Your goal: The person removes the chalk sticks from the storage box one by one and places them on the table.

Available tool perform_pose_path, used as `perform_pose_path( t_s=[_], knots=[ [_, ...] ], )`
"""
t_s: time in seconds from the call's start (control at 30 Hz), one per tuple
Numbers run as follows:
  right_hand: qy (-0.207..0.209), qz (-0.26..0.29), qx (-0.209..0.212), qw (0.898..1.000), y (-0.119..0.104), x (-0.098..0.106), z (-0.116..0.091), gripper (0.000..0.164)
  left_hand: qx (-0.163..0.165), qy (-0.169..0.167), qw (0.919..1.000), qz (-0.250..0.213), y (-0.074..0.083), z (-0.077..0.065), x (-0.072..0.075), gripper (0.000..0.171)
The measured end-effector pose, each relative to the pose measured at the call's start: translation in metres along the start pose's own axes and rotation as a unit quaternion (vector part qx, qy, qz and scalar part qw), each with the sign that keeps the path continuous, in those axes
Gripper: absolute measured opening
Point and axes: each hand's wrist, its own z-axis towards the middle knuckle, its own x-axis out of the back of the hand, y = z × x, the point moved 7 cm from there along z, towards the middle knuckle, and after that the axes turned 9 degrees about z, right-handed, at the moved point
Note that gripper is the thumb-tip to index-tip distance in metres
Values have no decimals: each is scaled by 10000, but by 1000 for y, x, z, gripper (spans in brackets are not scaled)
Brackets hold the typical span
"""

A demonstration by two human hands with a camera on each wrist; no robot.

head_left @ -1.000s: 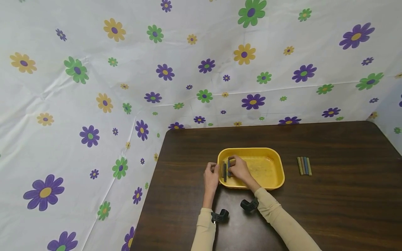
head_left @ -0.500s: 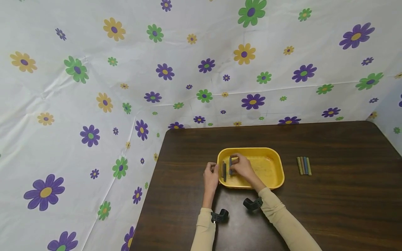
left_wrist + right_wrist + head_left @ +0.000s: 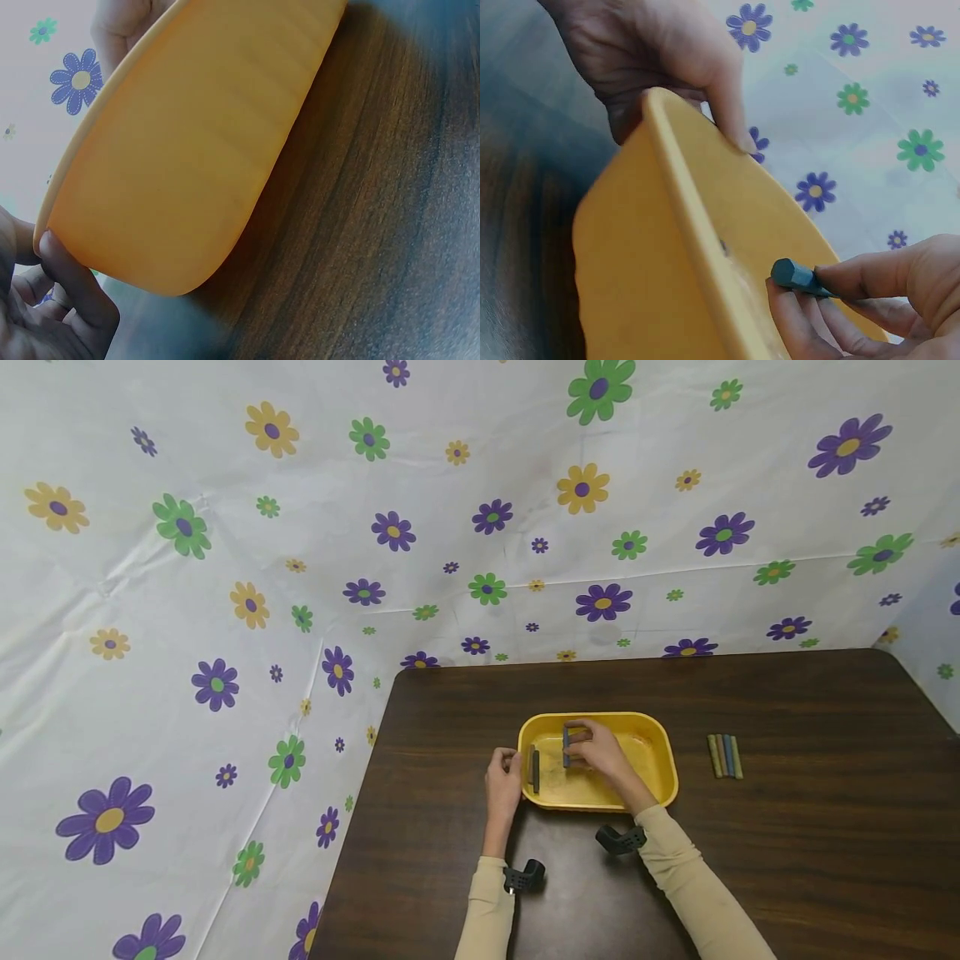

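A yellow plastic tub (image 3: pixel 633 760) sits on the table. My left hand (image 3: pixel 504 778) pinches the tub's rim at its left end; in the left wrist view the thumb (image 3: pixel 79 289) lies against the outer wall. Over the tub's floor, my right hand (image 3: pixel 602 753) holds a blue chalk stick (image 3: pixel 566 747) between thumb and fingers. Its blunt, faceted end (image 3: pixel 784 271) pokes out of the grip in the right wrist view. Two dark chalk sticks (image 3: pixel 536 771) lie side by side inside the tub, near its left wall.
Several chalk sticks (image 3: pixel 725 756), greenish, brown and blue, lie in a row on the dark wooden table (image 3: pixel 825 827) right of the tub. A white cloth with flower print (image 3: pixel 450 485) hangs behind and left of the table.
My right hand has moved right, carrying the blue chalk stick away from the two dark sticks towards the tub's middle. My left hand stays on the rim.
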Motion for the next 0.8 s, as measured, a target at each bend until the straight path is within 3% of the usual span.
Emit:
perform_pose_path(
  t_s=[0.8],
  knots=[
    [245, -267, 210, 9991, -15, 55, -5, 53, -107, 126, 9999, -26, 2, -1, 0, 15]
  ],
)
